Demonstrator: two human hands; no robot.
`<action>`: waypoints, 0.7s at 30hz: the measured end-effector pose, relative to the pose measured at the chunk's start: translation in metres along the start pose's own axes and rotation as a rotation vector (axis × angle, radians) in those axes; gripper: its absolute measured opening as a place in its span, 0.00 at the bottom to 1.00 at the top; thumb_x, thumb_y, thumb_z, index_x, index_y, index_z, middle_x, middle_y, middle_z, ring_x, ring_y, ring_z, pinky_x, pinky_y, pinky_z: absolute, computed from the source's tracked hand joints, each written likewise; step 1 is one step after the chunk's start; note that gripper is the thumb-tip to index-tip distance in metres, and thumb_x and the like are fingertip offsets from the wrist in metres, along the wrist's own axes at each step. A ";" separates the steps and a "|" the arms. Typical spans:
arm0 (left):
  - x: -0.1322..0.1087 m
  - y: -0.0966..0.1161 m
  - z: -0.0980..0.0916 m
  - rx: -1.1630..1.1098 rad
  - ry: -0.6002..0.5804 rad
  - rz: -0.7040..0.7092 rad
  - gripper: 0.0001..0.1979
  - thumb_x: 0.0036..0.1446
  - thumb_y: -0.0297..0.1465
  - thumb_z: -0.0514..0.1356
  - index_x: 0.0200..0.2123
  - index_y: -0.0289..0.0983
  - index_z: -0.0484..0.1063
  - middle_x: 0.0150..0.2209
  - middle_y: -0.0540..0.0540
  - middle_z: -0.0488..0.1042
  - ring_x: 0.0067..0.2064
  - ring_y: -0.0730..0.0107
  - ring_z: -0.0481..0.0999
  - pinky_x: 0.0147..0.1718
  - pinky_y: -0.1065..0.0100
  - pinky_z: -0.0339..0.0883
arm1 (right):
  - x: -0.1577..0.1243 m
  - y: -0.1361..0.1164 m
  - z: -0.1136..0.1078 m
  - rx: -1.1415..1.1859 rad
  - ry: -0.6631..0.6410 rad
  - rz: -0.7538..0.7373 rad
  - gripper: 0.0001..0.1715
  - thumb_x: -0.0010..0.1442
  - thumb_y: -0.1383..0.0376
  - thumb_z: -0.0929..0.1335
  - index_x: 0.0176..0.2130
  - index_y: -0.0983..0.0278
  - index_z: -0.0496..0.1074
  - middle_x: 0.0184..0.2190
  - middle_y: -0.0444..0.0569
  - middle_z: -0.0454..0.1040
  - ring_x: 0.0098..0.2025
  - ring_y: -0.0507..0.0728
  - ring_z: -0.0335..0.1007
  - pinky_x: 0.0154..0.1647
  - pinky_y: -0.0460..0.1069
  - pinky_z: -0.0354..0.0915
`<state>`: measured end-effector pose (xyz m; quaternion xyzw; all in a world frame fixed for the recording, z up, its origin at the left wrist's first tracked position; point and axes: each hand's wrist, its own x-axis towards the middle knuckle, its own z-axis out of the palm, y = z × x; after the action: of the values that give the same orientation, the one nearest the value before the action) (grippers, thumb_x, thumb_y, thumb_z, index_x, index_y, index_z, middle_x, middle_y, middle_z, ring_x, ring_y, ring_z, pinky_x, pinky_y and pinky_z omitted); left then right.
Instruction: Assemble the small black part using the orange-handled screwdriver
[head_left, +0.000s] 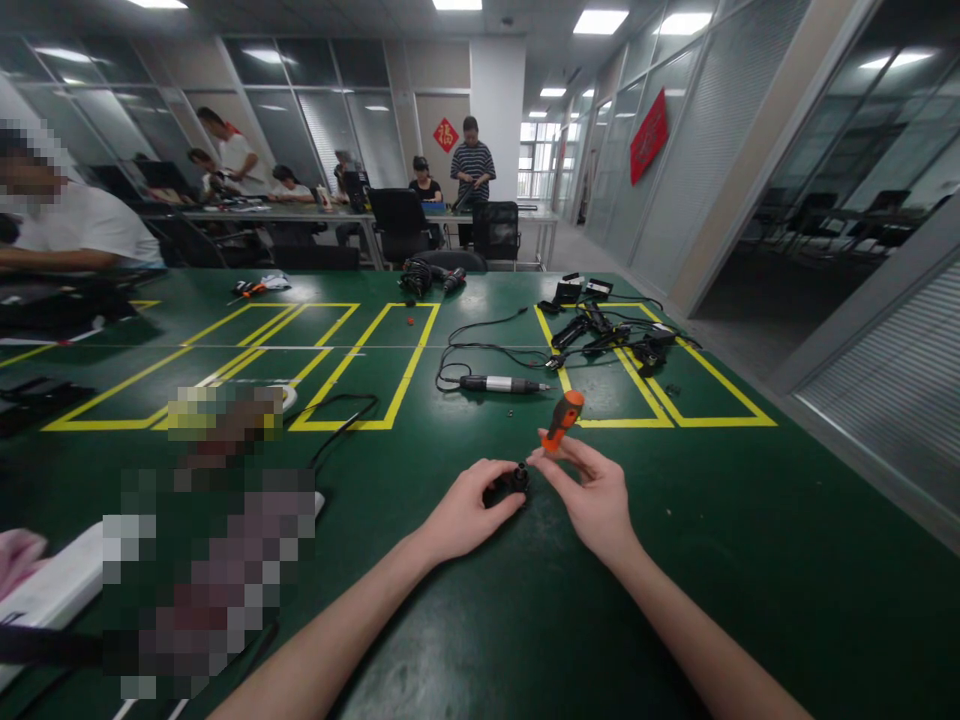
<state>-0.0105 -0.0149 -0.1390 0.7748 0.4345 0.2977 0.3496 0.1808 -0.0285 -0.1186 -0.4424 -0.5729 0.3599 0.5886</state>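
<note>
Over the green table, my left hand (pixel 472 505) is closed around a small black part (pixel 519 478), with a round, ring-like end facing up between thumb and fingers. Its exact kind I cannot make out. My right hand (pixel 589 490) grips an orange and dark grey screwdriver (pixel 564 420) by its lower end, the handle tilted up and to the right. The screwdriver's tip is hidden by the fingers or too small to see. Fingertips of the right hand are right beside the black part; whether they touch it I cannot tell.
Beyond my hands lies a corded electric screwdriver (pixel 499 384). Black parts and cables (pixel 600 330) are piled at the back right. A power drill (pixel 454 280) stands at the far edge. Yellow tape (pixel 397 400) marks the green table (pixel 720 560). People sit and stand beyond and at the left.
</note>
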 end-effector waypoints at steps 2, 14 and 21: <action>0.000 0.000 0.000 0.001 -0.002 0.006 0.16 0.62 0.35 0.63 0.53 0.40 0.75 0.47 0.44 0.78 0.47 0.62 0.76 0.50 0.60 0.69 | -0.001 0.000 0.003 0.135 -0.025 0.075 0.16 0.59 0.60 0.75 0.47 0.61 0.76 0.35 0.49 0.84 0.40 0.60 0.81 0.52 0.59 0.74; 0.000 0.001 0.000 0.010 0.003 -0.006 0.15 0.62 0.35 0.64 0.52 0.39 0.75 0.46 0.45 0.78 0.46 0.62 0.76 0.49 0.61 0.69 | -0.004 0.005 0.006 0.122 0.016 -0.041 0.05 0.59 0.62 0.74 0.36 0.60 0.77 0.38 0.48 0.78 0.41 0.57 0.77 0.48 0.53 0.73; 0.000 0.001 0.000 -0.001 0.005 -0.008 0.15 0.62 0.35 0.64 0.51 0.39 0.75 0.47 0.44 0.78 0.47 0.61 0.76 0.50 0.61 0.69 | -0.004 0.003 0.007 0.111 0.067 0.022 0.12 0.56 0.61 0.77 0.41 0.61 0.79 0.37 0.49 0.82 0.39 0.59 0.80 0.47 0.54 0.75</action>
<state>-0.0099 -0.0153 -0.1387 0.7721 0.4384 0.2984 0.3501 0.1734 -0.0305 -0.1227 -0.4270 -0.5272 0.3825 0.6273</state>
